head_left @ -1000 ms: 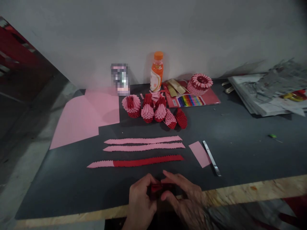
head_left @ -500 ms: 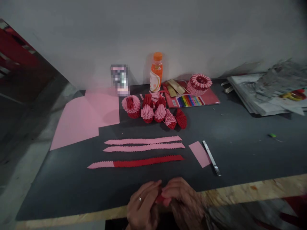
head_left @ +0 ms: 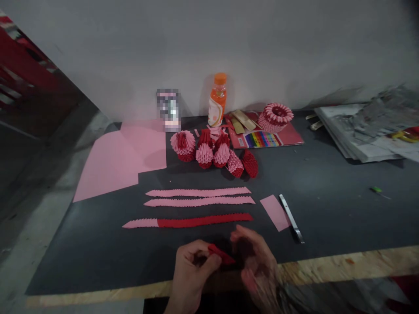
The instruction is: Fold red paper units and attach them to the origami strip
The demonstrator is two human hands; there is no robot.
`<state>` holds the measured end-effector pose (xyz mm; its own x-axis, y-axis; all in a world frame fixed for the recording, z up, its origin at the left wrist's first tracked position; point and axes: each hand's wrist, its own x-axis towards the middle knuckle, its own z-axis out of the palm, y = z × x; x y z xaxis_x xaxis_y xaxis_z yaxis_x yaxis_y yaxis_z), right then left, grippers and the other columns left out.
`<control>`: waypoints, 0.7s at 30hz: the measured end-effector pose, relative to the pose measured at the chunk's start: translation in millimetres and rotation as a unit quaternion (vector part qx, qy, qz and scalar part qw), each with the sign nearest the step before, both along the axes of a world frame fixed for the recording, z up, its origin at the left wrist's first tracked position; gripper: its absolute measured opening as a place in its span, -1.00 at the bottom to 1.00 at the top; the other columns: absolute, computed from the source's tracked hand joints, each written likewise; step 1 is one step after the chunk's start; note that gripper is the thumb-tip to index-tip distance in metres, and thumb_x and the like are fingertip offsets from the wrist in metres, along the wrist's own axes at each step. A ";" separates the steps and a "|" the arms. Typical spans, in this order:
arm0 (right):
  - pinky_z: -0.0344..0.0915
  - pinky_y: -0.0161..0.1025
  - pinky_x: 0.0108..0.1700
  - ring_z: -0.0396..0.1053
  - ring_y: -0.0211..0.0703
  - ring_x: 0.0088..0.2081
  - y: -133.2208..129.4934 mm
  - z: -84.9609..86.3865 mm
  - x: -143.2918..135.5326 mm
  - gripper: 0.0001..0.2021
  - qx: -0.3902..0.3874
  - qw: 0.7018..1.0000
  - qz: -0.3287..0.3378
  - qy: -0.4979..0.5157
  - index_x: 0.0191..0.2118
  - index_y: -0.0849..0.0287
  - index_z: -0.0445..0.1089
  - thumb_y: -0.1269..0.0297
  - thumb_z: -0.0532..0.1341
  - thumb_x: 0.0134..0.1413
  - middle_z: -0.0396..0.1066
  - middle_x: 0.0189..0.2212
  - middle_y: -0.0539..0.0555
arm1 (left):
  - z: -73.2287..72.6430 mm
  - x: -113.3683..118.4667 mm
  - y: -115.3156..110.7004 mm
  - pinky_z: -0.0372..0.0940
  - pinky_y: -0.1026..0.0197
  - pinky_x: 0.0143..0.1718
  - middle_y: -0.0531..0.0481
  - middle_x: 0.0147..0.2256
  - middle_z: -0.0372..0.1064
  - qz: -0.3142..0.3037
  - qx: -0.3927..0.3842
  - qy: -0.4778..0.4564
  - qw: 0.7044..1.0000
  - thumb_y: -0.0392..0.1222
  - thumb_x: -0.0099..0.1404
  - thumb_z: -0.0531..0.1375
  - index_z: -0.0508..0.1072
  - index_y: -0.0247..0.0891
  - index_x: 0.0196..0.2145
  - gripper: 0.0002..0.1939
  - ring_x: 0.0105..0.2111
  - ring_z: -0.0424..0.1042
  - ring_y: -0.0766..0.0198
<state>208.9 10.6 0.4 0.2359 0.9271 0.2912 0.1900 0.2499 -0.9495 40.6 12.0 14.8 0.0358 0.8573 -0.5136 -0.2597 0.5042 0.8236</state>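
Observation:
A small folded piece of red paper (head_left: 221, 254) is pinched between the thumb and fingers of my left hand (head_left: 193, 268), over the table's front edge. Just to its right, my right hand (head_left: 257, 264) is held apart from the paper, thumb and fingers spread, partly blurred. Beyond my hands lies a chain of folded paper pieces (head_left: 203, 221), pink at its left end and red along the rest. Two all-pink folded chains (head_left: 199, 202) rest behind it. A small pink paper rectangle (head_left: 275, 212) lies to the right, with a silver metal tool (head_left: 291, 218), perhaps a utility knife, against its edge.
Pink paper sheets (head_left: 111, 161) cover the left side. Several red and pink folded-paper pieces (head_left: 204, 152) stand mid-table, before an orange drink bottle (head_left: 217, 102). A ring-shaped paper piece (head_left: 275, 117) sits on a red packet (head_left: 290, 136). Stacked papers (head_left: 347, 135) lie at right.
My right hand has come away from the red paper and opened. My left hand keeps hold of the paper, which now shows more fully. The view has shifted slightly.

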 end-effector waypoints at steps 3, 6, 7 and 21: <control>0.48 -0.34 -0.54 0.58 -0.19 -0.52 -4.3 7.9 -10.8 -0.70 -0.050 0.998 -0.031 -0.009 -0.13 -0.13 0.73 -0.19 0.48 0.23 0.65 -0.44 -0.08 | -0.1 10.2 2.0 0.37 0.26 -0.38 0.02 -0.54 0.62 0.060 0.013 0.028 0.998 0.24 0.10 0.62 0.70 -0.24 -0.45 -0.53 -0.51 0.48 0.31; 0.42 -0.37 -0.54 0.52 -0.24 -0.56 -5.5 10.4 -16.8 -0.81 -0.089 0.994 -0.064 -0.021 -0.38 -0.03 0.66 0.11 0.46 0.27 0.62 -0.53 -0.09 | 0.3 16.5 -0.8 0.35 0.26 -0.43 0.04 -0.54 0.60 0.056 0.015 0.020 0.998 0.23 0.15 0.60 0.67 -0.20 -0.42 -0.56 -0.54 0.44 0.32; 0.41 -0.37 -0.54 0.52 -0.23 -0.56 -5.0 10.3 -17.5 -0.80 -0.097 0.992 -0.074 -0.021 -0.40 -0.02 0.65 0.13 0.45 0.28 0.61 -0.54 -0.09 | 1.5 17.2 -1.7 0.35 0.25 -0.43 0.03 -0.53 0.61 0.050 0.014 0.021 0.998 0.21 0.18 0.59 0.67 -0.18 -0.40 -0.58 -0.53 0.46 0.30; 0.32 -0.37 -0.63 0.44 -0.29 -0.64 3.1 18.7 -21.3 -0.90 -0.050 0.990 -0.116 -0.056 -0.35 -0.05 0.73 0.18 0.48 0.20 0.66 -0.50 -0.09 | 11.3 15.2 5.8 0.49 0.10 -0.41 -0.06 -0.55 0.61 0.009 0.065 0.164 0.984 0.29 0.32 0.41 0.69 -0.04 -0.52 -0.57 -0.49 0.59 0.06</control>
<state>187.6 13.6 19.1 0.4181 0.8772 0.2360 0.3359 0.0921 -0.9374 55.8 17.8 26.1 -0.1287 0.9154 -0.3815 0.0227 0.3873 0.9217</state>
